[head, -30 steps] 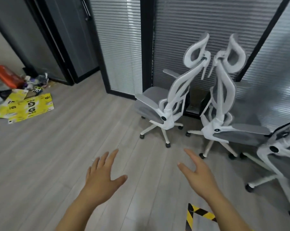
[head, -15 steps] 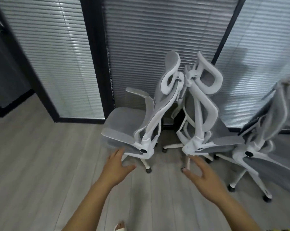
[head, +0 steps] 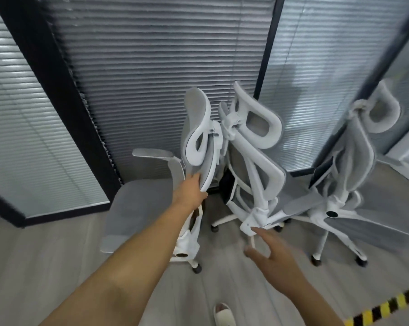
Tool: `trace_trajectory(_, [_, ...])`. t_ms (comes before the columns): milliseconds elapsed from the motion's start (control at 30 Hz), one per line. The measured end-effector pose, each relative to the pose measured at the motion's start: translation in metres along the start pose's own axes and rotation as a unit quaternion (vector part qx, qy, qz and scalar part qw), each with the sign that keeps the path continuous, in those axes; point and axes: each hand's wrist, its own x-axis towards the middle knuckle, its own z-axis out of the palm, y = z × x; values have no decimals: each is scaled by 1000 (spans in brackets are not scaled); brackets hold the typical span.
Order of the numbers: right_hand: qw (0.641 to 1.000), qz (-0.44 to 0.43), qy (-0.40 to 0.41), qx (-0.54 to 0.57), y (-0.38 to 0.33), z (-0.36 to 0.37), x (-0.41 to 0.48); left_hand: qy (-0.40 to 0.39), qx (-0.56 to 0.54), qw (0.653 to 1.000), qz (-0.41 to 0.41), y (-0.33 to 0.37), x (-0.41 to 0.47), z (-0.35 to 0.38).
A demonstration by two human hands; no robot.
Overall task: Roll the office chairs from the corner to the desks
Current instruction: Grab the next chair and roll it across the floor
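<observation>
- Three white-framed, grey-mesh office chairs are seen parked in the corner against the blind-covered glass partitions: the left chair [head: 151, 201], the middle chair [head: 257, 165] just beside it with the two backrests nearly touching, and the right chair [head: 354, 175] a little apart
- The left chair's backrest edge [head: 207, 165] is held by the left hand [head: 190, 192], whose fingers are curled around the white rim just below the headrest; a grip appears to be made, though how firm it is cannot be told
- The right hand [head: 273, 257] is held open with fingers spread, empty, low in front of the middle chair's seat mechanism and near its base, touching nothing that can be made out
- The step in hand is judged to be the taking hold of the first chair; no chair has yet been drawn out of the corner
- For the next move, the left chair would need to be pulled back and swung clear of the middle chair, so that the castors and armrests are not snagged on it
- No desks are in view, so the route cannot be judged
- No containers are seen; a strip of black-and-yellow tape [head: 387, 304] lies on the wooden floor [head: 57, 255] at lower right
</observation>
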Motion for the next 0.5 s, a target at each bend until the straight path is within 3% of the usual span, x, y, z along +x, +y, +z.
trace_trajectory(100, [999, -13, -34, 13, -10, -7, 42, 3, 30, 1000, -3, -11, -4, 5])
trace_trajectory(233, [997, -53, -55, 4, -32, -25, 111, 20, -53, 998, -38, -58, -25, -14])
trace_trajectory(400, [990, -106, -90, -14, -58, -25, 185, -64, -112, 991, -46, -110, -68, -52])
trace_trajectory(500, [981, -146, -126, -31, -82, -16, 222, -59, -108, 990, -74, -138, -100, -69])
